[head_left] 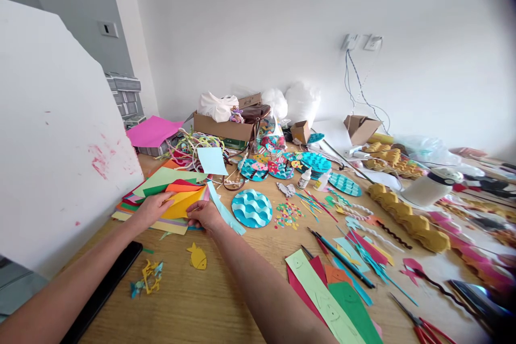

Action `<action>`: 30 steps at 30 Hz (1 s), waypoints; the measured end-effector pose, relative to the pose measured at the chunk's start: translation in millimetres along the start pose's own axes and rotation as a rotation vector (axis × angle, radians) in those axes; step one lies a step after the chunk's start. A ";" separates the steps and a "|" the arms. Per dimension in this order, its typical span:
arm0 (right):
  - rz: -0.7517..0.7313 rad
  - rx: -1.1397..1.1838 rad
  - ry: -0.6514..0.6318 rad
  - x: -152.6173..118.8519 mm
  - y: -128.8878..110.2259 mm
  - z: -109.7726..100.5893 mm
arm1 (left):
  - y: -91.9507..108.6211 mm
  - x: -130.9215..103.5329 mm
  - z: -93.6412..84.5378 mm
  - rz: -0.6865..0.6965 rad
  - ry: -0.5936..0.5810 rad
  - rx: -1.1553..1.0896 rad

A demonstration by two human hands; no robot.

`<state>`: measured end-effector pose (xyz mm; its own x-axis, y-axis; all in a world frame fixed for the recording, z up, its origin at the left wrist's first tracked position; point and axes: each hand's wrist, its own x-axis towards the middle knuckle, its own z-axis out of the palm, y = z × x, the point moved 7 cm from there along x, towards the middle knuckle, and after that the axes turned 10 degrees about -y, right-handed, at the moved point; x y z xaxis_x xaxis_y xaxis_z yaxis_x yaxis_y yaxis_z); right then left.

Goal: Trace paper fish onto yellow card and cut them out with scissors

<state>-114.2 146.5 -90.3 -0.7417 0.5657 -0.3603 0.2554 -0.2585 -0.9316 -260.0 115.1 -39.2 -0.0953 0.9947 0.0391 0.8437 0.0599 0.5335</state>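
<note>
A fanned stack of coloured paper sheets (171,189) lies on the wooden table (209,295) at the left. My left hand (152,208) rests on the stack, lifting the upper green and orange sheets. My right hand (205,214) pinches the near edge of a yellow sheet (180,205) in that stack. A light blue paper strip (226,215) runs beside my right hand. A yellow paper fish (198,257) lies on the table just in front of my right forearm.
A big white board (56,134) stands at the left. A blue wavy paper disc (252,208) lies right of the stack. Paper strips (330,295), brushes (338,255), red scissors (423,328), egg cartons (407,217) and cardboard boxes (226,126) crowd the right and back.
</note>
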 end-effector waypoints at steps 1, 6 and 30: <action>0.000 0.003 0.008 0.4 0.3 -0.3 | -0.3 0.7 -0.2 -0.008 -0.006 0.003; -0.008 0.026 0.046 3.1 2.4 -2.8 | -1.8 3.7 2.5 -0.018 -0.063 0.044; -0.091 0.062 0.147 1.6 0.0 -6.3 | 15.1 -1.5 27.8 0.088 -0.180 0.306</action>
<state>-111.5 152.4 -91.2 -0.6605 0.6960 -0.2818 0.1492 -0.2461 -0.9577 -232.5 116.8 -54.7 0.0562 0.9943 -0.0906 0.9660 -0.0313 0.2565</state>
